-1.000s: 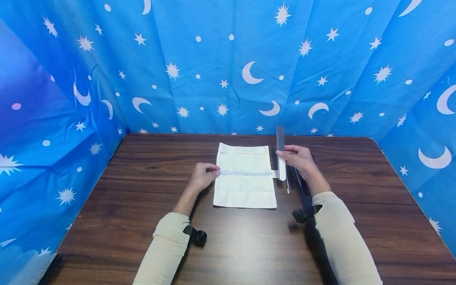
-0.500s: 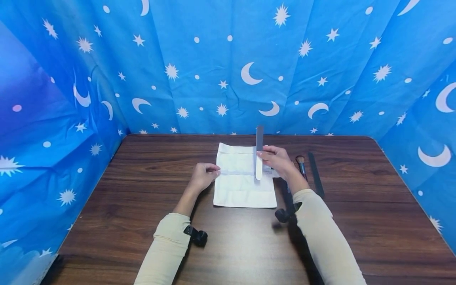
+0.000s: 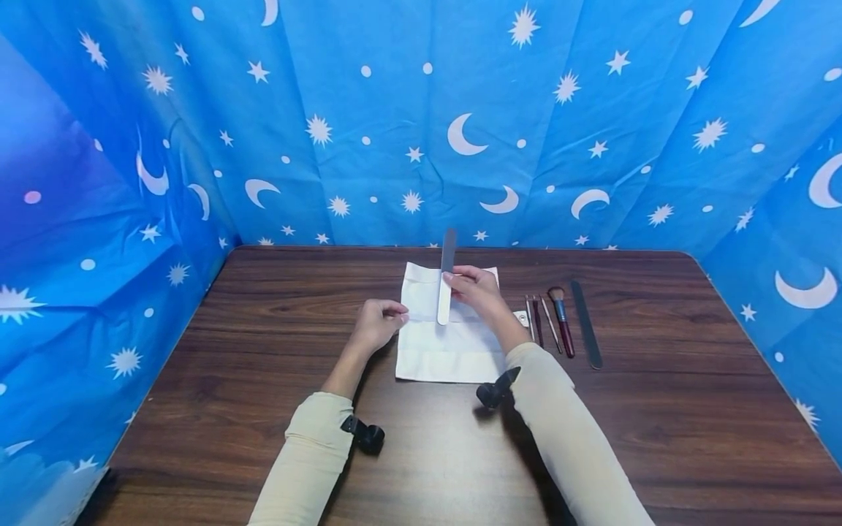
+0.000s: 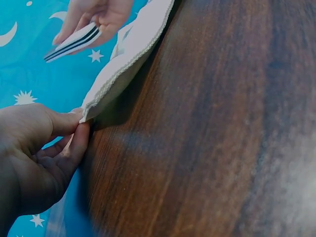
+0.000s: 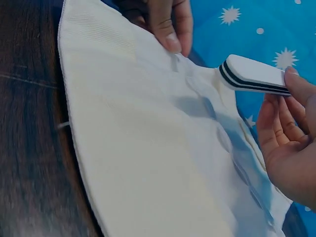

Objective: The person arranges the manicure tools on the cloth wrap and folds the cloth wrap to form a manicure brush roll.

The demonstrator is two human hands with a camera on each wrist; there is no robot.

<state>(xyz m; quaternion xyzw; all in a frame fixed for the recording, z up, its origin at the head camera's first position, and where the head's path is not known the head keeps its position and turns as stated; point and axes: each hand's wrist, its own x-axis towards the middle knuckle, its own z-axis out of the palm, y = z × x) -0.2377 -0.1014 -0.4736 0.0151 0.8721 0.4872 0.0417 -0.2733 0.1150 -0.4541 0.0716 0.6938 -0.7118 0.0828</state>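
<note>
A white fabric roll-up pouch lies spread on the table, with a band of slots across its middle. My left hand pinches the pouch's left edge; in the left wrist view, thumb and fingers hold its hem slightly raised. My right hand holds a nail buffer above the pouch, gripping it near its middle. The buffer is long, grey on its far half and white on its near half. Black stripes along the buffer's side show in the right wrist view, where its rounded white end points towards the slots.
To the pouch's right lie a dark nail file, a makeup brush and several thin tools. A tab with a snap sticks out from the pouch. A blue curtain hangs behind the table.
My right hand has carried the nail buffer leftwards, from beyond the pouch's right edge to above its middle. The tools on the right have come into view. My left hand stays put.
</note>
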